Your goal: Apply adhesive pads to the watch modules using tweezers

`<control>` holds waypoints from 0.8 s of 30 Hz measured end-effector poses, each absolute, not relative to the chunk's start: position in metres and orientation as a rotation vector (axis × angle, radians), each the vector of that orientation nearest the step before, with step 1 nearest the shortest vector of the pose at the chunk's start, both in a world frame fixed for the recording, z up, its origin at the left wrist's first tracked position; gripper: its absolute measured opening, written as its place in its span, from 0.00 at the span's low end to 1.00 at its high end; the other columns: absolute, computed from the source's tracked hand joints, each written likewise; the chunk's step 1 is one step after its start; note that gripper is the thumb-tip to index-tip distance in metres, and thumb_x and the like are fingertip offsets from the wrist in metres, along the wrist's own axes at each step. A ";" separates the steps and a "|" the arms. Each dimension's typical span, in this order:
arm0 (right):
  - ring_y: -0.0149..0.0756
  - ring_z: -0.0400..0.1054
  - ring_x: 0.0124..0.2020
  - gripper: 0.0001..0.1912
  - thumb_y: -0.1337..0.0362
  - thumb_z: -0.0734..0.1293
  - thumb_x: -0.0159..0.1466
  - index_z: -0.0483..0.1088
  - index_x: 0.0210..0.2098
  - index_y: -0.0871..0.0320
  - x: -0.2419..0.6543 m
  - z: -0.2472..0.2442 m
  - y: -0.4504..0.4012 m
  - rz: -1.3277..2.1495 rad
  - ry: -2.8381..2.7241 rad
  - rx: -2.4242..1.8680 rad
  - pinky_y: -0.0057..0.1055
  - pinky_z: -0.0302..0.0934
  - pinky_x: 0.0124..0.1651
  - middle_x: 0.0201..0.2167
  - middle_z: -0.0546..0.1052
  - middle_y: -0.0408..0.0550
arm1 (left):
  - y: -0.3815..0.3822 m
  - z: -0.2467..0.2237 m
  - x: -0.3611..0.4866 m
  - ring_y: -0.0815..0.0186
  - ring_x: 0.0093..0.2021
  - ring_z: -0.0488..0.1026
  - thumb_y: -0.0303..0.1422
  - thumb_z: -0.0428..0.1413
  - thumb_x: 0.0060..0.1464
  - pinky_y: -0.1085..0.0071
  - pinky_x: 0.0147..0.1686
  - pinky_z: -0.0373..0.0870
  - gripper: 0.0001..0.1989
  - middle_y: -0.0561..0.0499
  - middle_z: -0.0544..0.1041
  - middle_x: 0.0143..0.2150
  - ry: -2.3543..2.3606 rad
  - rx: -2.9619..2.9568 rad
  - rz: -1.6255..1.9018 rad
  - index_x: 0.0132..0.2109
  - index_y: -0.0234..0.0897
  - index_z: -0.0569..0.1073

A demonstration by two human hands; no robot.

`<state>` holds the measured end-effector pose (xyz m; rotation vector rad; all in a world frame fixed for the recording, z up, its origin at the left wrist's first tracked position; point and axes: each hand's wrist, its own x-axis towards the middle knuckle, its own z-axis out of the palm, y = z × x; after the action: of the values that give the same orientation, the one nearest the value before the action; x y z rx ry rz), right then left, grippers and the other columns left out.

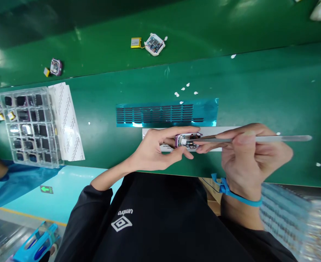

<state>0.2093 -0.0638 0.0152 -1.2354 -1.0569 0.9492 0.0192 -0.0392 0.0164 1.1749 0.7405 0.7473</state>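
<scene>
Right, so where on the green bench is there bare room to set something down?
Mostly bare: right of the blue film, beyond the right hand; also between the white sheets and the film, bar a white speck. Crowded: the clear tray, and the middle, with white tabs, device, slim tool and left hand.

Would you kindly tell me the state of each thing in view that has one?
Left hand: closed on the small device
Small device: open, inner parts exposed
Right hand: closed on the slim tool
Slim tool: tip at the device's open side
Blue wrist strap: fastened
Blue sheet: flat, right end bare
White-rimmed unit: open
Yellow battery: outside that unit, wired to it
Clear tray: loaded
</scene>
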 end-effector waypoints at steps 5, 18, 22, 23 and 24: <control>0.42 0.80 0.25 0.10 0.56 0.72 0.70 0.80 0.34 0.54 0.210 0.015 -0.065 0.962 -1.068 -1.268 0.36 0.77 0.24 0.26 0.81 0.43 | -0.037 0.018 0.018 0.63 0.39 0.87 0.22 0.57 0.61 0.75 0.35 0.81 0.20 0.44 0.86 0.45 0.750 1.180 0.731 0.59 0.30 0.76; 0.41 0.80 0.26 0.10 0.58 0.70 0.71 0.82 0.36 0.54 0.212 0.013 -0.068 0.955 -1.121 -1.325 0.37 0.79 0.30 0.26 0.82 0.44 | -0.037 0.018 0.018 0.61 0.39 0.87 0.26 0.57 0.63 0.74 0.31 0.79 0.19 0.45 0.87 0.46 0.799 1.194 0.663 0.61 0.33 0.76; 0.40 0.80 0.27 0.10 0.59 0.69 0.72 0.82 0.36 0.53 0.212 0.014 -0.069 0.940 -1.166 -1.353 0.35 0.78 0.29 0.28 0.83 0.43 | -0.039 0.016 0.017 0.61 0.36 0.87 0.27 0.57 0.63 0.74 0.30 0.78 0.21 0.45 0.87 0.38 0.819 1.204 0.674 0.62 0.29 0.75; 0.39 0.80 0.27 0.11 0.59 0.69 0.72 0.82 0.37 0.52 0.212 0.014 -0.069 0.925 -1.182 -1.364 0.35 0.78 0.29 0.28 0.83 0.43 | -0.039 0.016 0.018 0.61 0.35 0.87 0.27 0.57 0.63 0.74 0.29 0.78 0.21 0.45 0.87 0.36 0.822 1.205 0.677 0.62 0.28 0.74; 0.39 0.81 0.27 0.11 0.59 0.68 0.72 0.82 0.37 0.52 0.212 0.015 -0.070 0.903 -1.198 -1.379 0.34 0.78 0.29 0.29 0.83 0.43 | -0.039 0.016 0.018 0.60 0.36 0.87 0.27 0.57 0.63 0.74 0.29 0.78 0.21 0.44 0.87 0.37 0.824 1.201 0.678 0.62 0.27 0.74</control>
<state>0.2119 -0.0697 0.0145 -1.3787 -1.1983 0.9026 0.0180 -0.0393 0.0158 1.2010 0.8244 0.6785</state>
